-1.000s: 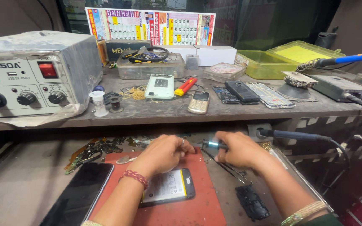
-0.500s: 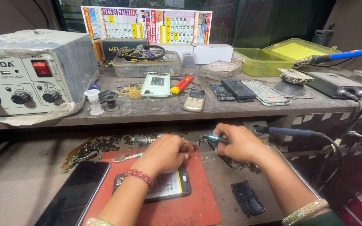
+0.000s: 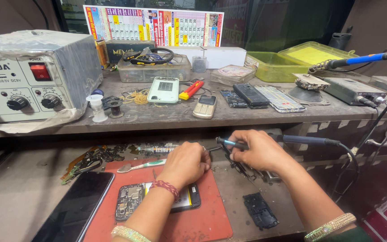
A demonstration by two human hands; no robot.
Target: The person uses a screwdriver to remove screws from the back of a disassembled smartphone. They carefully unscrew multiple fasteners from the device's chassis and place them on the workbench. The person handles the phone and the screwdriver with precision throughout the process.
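Note:
My left hand (image 3: 185,164) rests curled in a fist at the back edge of the red mat (image 3: 202,224), its knuckles close to my right hand. Whether it holds anything is hidden. My right hand (image 3: 258,151) grips a soldering iron (image 3: 303,140) with a dark handle; its blue-collared tip (image 3: 227,142) points left toward the left hand. An opened phone (image 3: 133,200) with its circuit board exposed lies on the mat under my left wrist. Thin black tweezers (image 3: 234,162) lie below the right hand's fingers.
A dark phone (image 3: 75,210) lies left of the mat, a toothbrush (image 3: 140,166) behind it, a black back cover (image 3: 260,209) to the right. The shelf above holds a grey rework station (image 3: 32,76), several phones (image 3: 204,106), boxes and a second iron on its stand (image 3: 359,59).
My left hand has slid off the opened phone toward the mat's back edge and curled up. The right hand with the iron stays about where it was.

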